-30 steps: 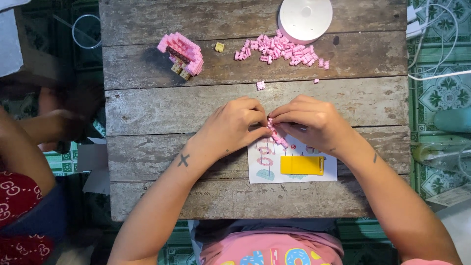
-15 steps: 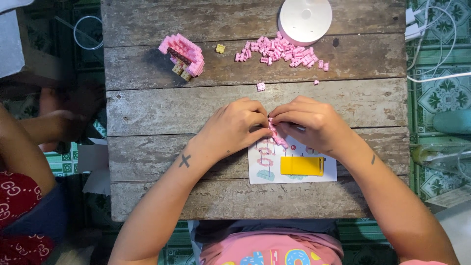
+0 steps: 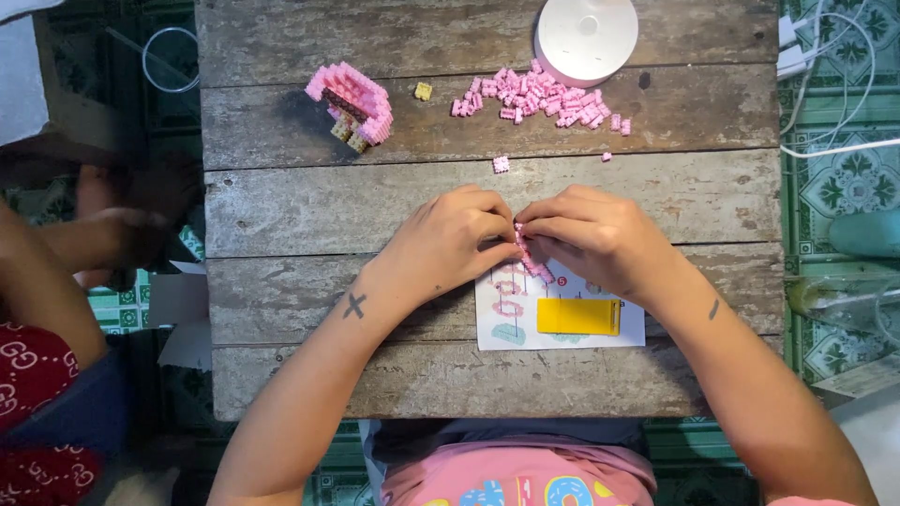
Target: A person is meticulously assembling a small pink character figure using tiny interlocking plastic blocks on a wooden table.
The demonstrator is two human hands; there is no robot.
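Still, both hands pinching the pink brick strip, unmoved over instruction sheet

Table: sitting dead centre, planks running left to right.
Hands: left hand and right hand meeting fingertip to fingertip mid-table, pinching a small brick strip between them.
Instruction sheet: lying on the near planks, partly under the right hand, just below the strip.
Flat block: resting on the sheet, toward its right half.
Loose brick pile: spreading across the far side, right of centre.
Round lid: sitting behind the pile, touching the far edge.
Built brick piece: standing far left, well apart from the hands.
Single bricks: one lying between built piece and pile, another lying between pile and hands.
Another person's arm: hanging off the table's left side.
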